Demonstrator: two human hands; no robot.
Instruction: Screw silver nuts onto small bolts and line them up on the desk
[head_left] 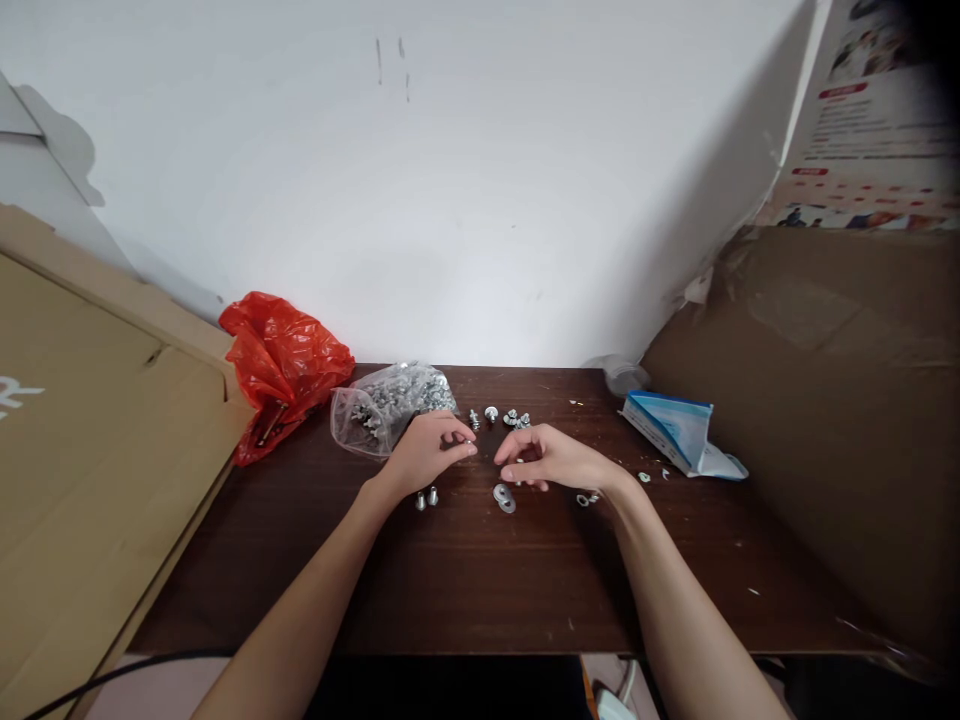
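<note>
Two bare hands meet over a dark wooden table (480, 590) strewn with small metal hardware. The left hand (429, 452) rests with fingers curled and pinched together around what looks like a small dark ring or washer; whether it is truly gripped is too small to tell. The right hand (551, 460), at three o'clock from the left, lies with fingers loosely bent and drawn toward the thumb, apparently holding nothing visible. Loose screws (501, 416) sit at twelve o'clock from the hands, a washer (504, 497) at six o'clock between them, two short bolts (426, 497) just beside the left wrist. A clear bag of screws (390, 402) lies at eleven o'clock, touching the left hand, with a red plastic bag (281, 365) further at ten o'clock and a blue-and-white packet (679, 432) at two o'clock. The risk, by appearance: small round pieces could roll off the table's near edge if a wrist sweeps them, or slip from a light pinch.
</note>
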